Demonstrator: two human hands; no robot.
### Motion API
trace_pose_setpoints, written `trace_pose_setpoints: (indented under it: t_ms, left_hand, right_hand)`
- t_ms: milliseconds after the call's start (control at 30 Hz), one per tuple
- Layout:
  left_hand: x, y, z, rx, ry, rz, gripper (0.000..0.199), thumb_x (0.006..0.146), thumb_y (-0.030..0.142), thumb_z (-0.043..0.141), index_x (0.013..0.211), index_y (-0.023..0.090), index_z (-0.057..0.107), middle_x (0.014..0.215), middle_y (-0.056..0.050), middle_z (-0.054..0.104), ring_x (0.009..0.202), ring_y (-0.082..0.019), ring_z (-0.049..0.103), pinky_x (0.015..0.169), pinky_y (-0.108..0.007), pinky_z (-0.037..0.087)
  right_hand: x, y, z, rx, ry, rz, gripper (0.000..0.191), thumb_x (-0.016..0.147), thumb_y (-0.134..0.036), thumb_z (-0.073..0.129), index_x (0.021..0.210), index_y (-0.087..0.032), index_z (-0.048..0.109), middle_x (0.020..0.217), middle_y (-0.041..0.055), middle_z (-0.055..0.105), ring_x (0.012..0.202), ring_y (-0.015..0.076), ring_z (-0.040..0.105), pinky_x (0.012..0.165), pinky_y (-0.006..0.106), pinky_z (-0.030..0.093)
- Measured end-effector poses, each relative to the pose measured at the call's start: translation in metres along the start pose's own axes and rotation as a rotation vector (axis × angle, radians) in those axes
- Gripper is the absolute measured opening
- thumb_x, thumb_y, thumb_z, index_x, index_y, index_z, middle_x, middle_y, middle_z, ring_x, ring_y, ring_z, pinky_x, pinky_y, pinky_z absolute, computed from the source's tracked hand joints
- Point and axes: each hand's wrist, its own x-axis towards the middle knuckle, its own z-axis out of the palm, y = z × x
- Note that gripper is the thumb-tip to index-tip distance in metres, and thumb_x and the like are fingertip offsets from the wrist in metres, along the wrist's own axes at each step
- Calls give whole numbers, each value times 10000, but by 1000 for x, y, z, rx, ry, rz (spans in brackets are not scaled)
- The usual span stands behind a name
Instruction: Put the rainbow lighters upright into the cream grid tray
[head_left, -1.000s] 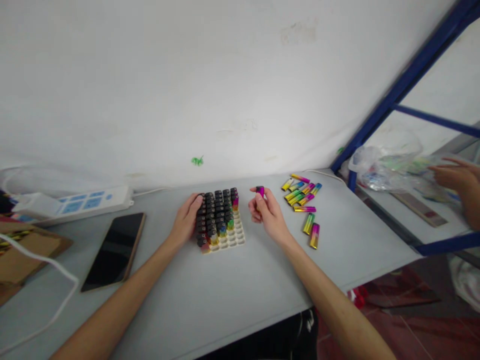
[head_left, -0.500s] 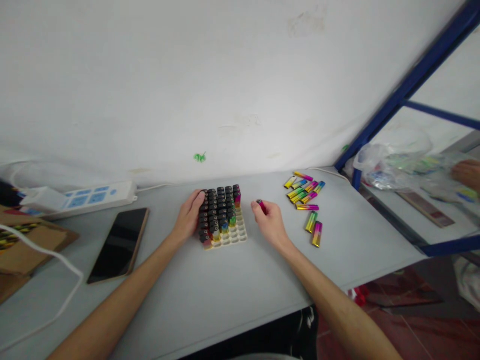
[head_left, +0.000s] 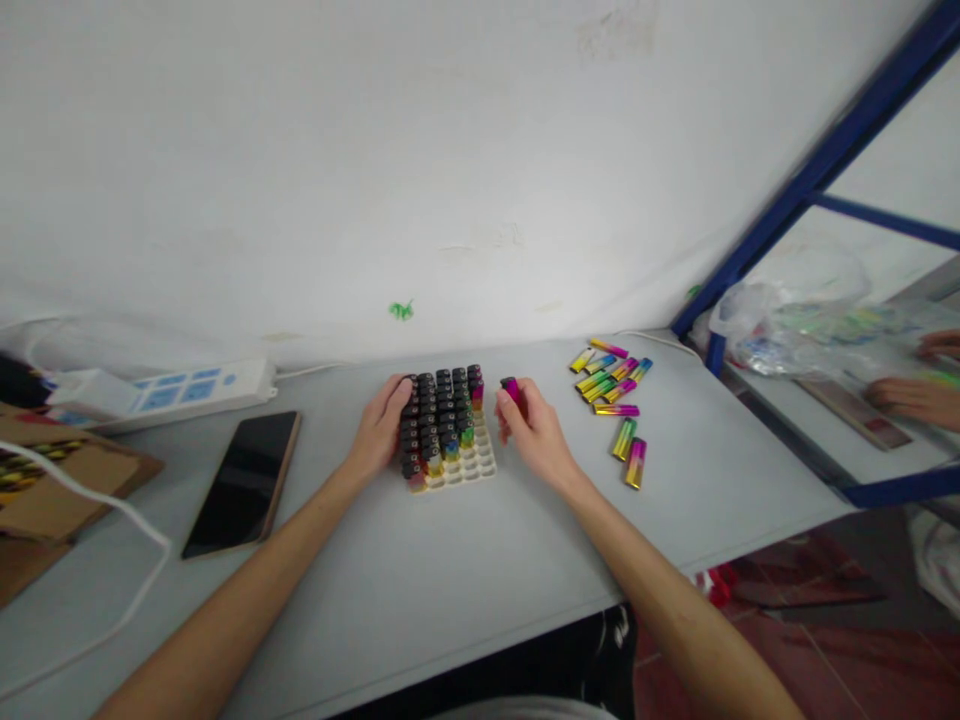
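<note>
A pale tray with rows of round-ended slots stands on the table, filled mostly with upright black-topped lighters. Bare slots show at its front right. My left hand is closed around the tray's left side, thumb over the outer lighters. Just right of the tray, my right hand pinches a magenta lighter with a dark top, upright and apart from the tray. Farther right lie several loose shiny lighter-shaped pieces in magenta, gold, green and blue.
At the left are a phone, a white power strip, a cardboard box and a white cable. A blue metal frame borders the right side. Beyond it, another person's hands are near plastic bags.
My right hand has shifted slightly up and left, turning the lighter more upright. My left hand keeps its hold on the tray. The other person's hands have come further into view.
</note>
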Motion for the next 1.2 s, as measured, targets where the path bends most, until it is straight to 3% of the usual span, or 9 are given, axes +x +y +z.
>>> trace_pose_setpoints:
  t_ms: [67,133,233,333,500,667,833,1033,1200]
  left_hand:
    - [0,-1,0,-8,4,1,462,991,605,464,1062,196,666,1017,-33,698,939,-221,601,868,-326,475]
    - [0,0,0,-14,8,4,452,991,598,470,1052,196,666,1007,-30,694,932,-217,598,862,-324,473]
    - [-1,2,0,-4,7,9,436,994,584,468,1025,195,660,957,-20,671,908,-208,584,842,-315,463]
    - [-1,5,0,6,8,10,421,992,570,463,1004,193,650,935,-17,655,907,-207,578,837,-312,456]
    - [-1,8,1,5,12,-3,406,982,565,467,978,193,631,911,-14,644,879,-202,565,815,-309,451]
    - [-2,7,0,5,10,4,416,982,573,469,976,194,639,935,-16,661,906,-205,577,839,-309,461]
    - [0,-1,0,-5,9,-6,443,983,599,473,1036,200,657,985,-21,679,945,-217,590,867,-315,469]
    - [1,0,0,-10,0,-3,444,978,604,474,1030,203,658,948,-15,667,906,-215,581,840,-317,458]
    - [1,0,0,-6,-6,4,447,975,606,471,1048,207,658,993,-21,691,920,-219,593,851,-320,468]
  right_hand:
    - [2,1,-2,-39,18,-73,363,1015,-576,519,1003,-222,599,941,44,628,854,187,604,668,286,532]
    - [4,0,-6,-170,80,-144,350,1006,-546,559,959,-211,649,966,68,626,916,204,594,728,300,535]
    - [6,-3,-13,-346,62,-162,379,1021,-512,554,825,-198,636,763,17,592,723,166,540,695,287,467]
    - [8,-2,-15,-368,8,-127,406,1036,-510,536,790,-195,602,674,-12,600,616,140,514,629,271,399]
    - [12,9,-8,-383,26,-135,350,1058,-478,521,851,-202,578,717,6,652,649,158,574,639,267,404]
    - [15,12,-2,-544,-109,-189,237,1076,-345,534,893,-198,570,826,41,684,748,180,619,706,277,437]
    - [15,-1,7,-777,-215,-187,143,1093,-283,503,1061,-174,589,1040,103,693,897,207,655,783,298,481]
    - [7,-15,15,-1015,-194,-150,242,1115,-350,433,1165,-169,586,1095,134,669,983,253,661,851,348,502]
    - [10,-12,15,-996,-221,-105,284,1129,-379,384,1217,-178,565,1101,112,669,950,230,680,795,313,503]
